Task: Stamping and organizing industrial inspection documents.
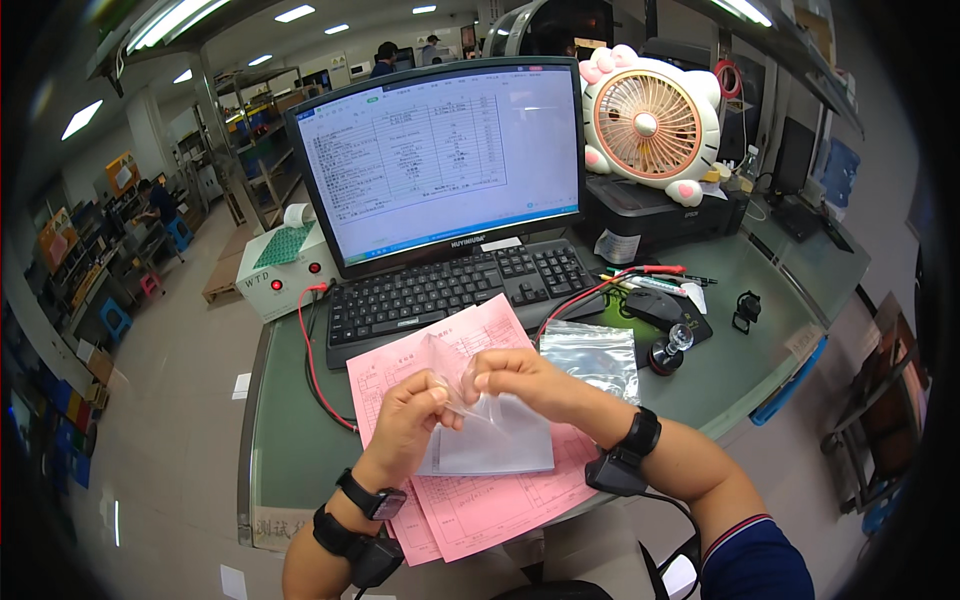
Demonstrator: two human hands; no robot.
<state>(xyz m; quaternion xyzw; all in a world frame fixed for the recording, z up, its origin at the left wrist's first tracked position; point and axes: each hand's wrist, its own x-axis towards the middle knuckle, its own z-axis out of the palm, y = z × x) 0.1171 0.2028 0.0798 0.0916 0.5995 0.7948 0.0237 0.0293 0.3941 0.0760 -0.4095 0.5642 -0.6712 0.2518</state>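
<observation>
Both my hands hold a small clear plastic bag above pink paper forms on the green desk. My left hand pinches the bag's top edge on the left. My right hand pinches the same edge on the right, fingers closed on the film. The bag hangs down over the forms. Whether anything is inside the bag I cannot tell. A second clear plastic bag lies flat on the desk just right of my right hand.
A black keyboard and a monitor showing a spreadsheet stand behind the forms. A white box with red buttons trails a red wire at left. A black mouse, pens, a black printer and a pink fan sit at right.
</observation>
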